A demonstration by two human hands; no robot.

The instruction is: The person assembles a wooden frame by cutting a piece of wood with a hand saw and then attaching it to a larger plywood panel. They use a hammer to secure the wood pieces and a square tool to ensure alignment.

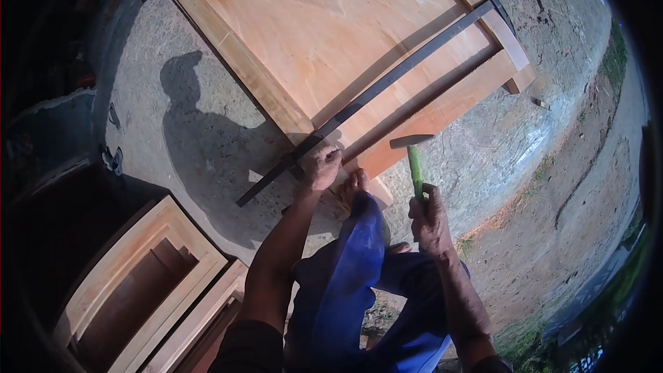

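Note:
A hammer with a green handle and a dark metal head is gripped in my right hand, its head raised beside the corner of a wooden panel frame. Across this frame runs a long dark bar clamp, its far jaw at the outer edge. My left hand is closed at the near corner, next to the clamp bar. Something small seems pinched in its fingertips, too small to make out. My bare foot presses on the end of the frame's reddish wide rail.
At the lower left stand wooden frames with recessed openings. Rough concrete floor lies around the panel, with a small block on it at the right. Dirt and grass border the concrete. My shadow falls left of the panel.

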